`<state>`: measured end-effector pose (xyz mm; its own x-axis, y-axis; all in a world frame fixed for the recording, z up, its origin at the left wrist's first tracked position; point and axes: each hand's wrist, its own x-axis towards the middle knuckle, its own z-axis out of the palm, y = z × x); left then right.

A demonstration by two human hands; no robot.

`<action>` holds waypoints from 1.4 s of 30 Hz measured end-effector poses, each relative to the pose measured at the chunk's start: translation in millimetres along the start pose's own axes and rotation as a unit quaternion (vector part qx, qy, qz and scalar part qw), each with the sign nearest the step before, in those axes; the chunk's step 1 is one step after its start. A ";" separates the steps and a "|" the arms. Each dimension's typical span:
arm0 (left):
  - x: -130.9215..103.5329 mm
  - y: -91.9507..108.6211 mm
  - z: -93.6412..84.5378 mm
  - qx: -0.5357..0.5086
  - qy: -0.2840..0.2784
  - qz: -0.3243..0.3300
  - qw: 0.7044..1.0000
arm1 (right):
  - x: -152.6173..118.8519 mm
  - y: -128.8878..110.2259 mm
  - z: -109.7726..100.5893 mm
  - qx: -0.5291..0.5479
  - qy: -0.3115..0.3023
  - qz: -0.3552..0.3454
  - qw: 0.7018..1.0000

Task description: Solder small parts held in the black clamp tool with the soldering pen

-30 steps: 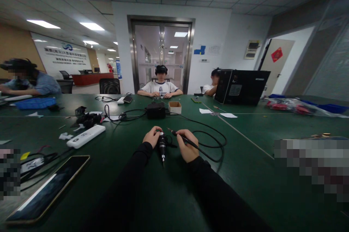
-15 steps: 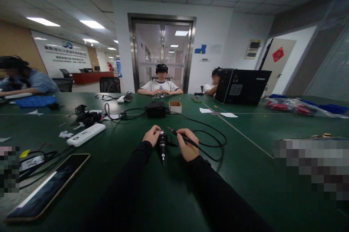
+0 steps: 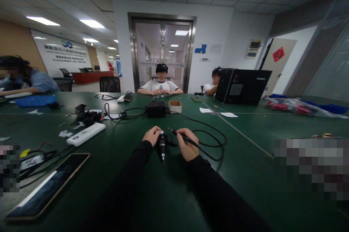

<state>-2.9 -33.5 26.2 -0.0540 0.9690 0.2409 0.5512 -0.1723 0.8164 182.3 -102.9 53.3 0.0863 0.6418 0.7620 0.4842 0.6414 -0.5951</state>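
A black electric screwdriver (image 3: 162, 144) lies on the green table, its metal bit toward me. My left hand (image 3: 151, 136) is closed, its fingertips on the screwdriver's rear end. To the right, my right hand (image 3: 188, 144) pinches a black cable plug (image 3: 173, 131). The plug's slim tip points left toward the screwdriver's rear end, and a small gap shows between them. From my right hand the cable (image 3: 209, 156) loops out over the table and back toward a black power box (image 3: 156, 109). A short black loop lies beside the screwdriver, partly hidden.
Behind the hands stands a small open cardboard box (image 3: 175, 107). At left lie a white power strip (image 3: 86, 134), a phone (image 3: 49, 186) and tangled cables. A black computer case (image 3: 243, 86) is at back right. People sit across the table and at far left.
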 end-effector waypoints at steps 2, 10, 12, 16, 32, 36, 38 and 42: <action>0.5 -0.7 0.3 -0.002 0.000 0.003 1.000 | -0.1 0.8 0.4 0.001 0.001 0.000 1.000; -1.3 2.9 -0.7 0.009 0.003 -0.007 1.000 | 0.5 -2.2 -0.2 0.007 0.000 -0.002 1.000; -1.5 3.1 -0.9 0.007 0.002 -0.007 1.000 | 0.6 -2.3 -0.2 0.009 0.000 -0.003 1.000; -1.6 3.0 -0.9 0.002 -0.004 -0.011 1.000 | 0.4 -2.0 -0.3 0.007 -0.001 0.002 1.000; 4.9 -3.4 -1.1 0.028 -0.023 0.001 0.999 | 1.4 -0.7 -0.5 0.003 0.001 -0.001 1.000; 12.2 2.1 -12.0 0.044 -0.067 -0.060 0.995 | 2.4 0.1 -0.5 0.003 0.007 -0.003 1.000; 11.6 13.0 -21.3 0.075 -0.109 -0.129 0.983 | 2.5 0.2 -0.5 0.003 0.006 -0.006 1.000; -2.4 43.8 -32.5 0.108 -0.207 -0.226 0.946 | 1.8 0.1 -0.4 0.001 0.001 -0.007 1.000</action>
<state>-5.7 -49.1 78.4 -0.0185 0.9290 -0.3697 0.7088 0.2730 0.6504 182.8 -101.8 54.7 0.0809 0.6328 0.7701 0.4835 0.6507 -0.5855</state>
